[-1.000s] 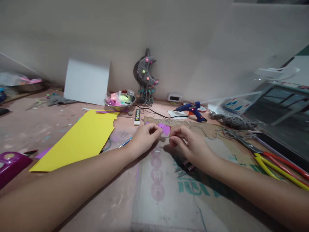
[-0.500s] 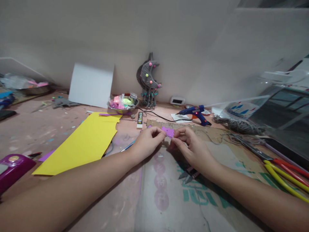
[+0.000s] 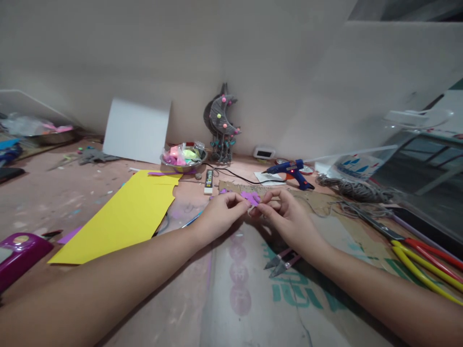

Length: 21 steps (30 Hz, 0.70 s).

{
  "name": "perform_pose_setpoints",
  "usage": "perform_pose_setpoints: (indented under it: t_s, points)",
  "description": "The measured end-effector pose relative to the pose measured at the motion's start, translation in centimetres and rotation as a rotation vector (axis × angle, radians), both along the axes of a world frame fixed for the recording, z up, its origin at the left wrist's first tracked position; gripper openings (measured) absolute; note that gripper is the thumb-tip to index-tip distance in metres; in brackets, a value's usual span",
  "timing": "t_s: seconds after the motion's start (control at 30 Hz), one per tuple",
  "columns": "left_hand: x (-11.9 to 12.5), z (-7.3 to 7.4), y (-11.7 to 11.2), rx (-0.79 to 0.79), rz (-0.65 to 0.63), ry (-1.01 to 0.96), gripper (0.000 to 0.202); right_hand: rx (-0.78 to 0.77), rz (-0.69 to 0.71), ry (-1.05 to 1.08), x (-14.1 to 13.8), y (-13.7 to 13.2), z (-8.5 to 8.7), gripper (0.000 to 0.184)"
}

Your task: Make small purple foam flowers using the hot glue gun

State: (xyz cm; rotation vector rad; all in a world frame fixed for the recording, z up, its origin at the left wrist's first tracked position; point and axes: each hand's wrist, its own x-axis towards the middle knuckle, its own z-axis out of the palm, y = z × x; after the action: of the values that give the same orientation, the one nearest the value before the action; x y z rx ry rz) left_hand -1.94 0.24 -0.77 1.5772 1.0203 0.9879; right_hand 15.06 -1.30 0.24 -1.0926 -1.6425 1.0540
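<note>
A small purple paper cutout (image 3: 249, 196) with a scalloped outline is held up between both hands. My left hand (image 3: 227, 212) pinches its left side with thumb and fingers. On its right edge, my right hand (image 3: 284, 212) has a pinch hold. Another bit of purple paper (image 3: 224, 191) shows just behind my left fingers. Below my right hand a pair of thread snips (image 3: 281, 262) lies on the cardboard (image 3: 231, 318), its handles partly hidden by my wrist. A blue pen (image 3: 191, 220) is partly covered by my left forearm.
Yellow paper (image 3: 119, 217) and a magenta tool (image 3: 23, 258) lie left. Behind are a bowl of coloured clay (image 3: 183, 159), a grey moon ornament (image 3: 221, 120) and a glue gun (image 3: 289, 169). Scissors (image 3: 408, 243) and grey yarn (image 3: 358, 189) lie right.
The purple cutout has tilted and its edges look bent between my fingers. My hands stay nearly in place, while the camera view has shifted slightly.
</note>
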Motion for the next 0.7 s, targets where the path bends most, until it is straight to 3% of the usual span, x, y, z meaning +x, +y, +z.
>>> perform_pose_setpoints:
  t_s: [0.17, 0.4, 0.7]
  points:
    - [0.0, -0.2, 0.0, 0.035, 0.016, -0.036, 0.027, -0.095, -0.007, 0.033, 0.0, 0.1, 0.2, 0.02]
    - [0.1, 0.0, -0.1, 0.036, 0.03, -0.024, 0.027, -0.013, -0.141, -0.105, -0.3, -0.5, 0.8, 0.013]
    - [-0.1, -0.3, 0.1, 0.049, 0.019, -0.048, 0.028, -0.074, -0.057, -0.003, 0.3, 0.6, 0.2, 0.02]
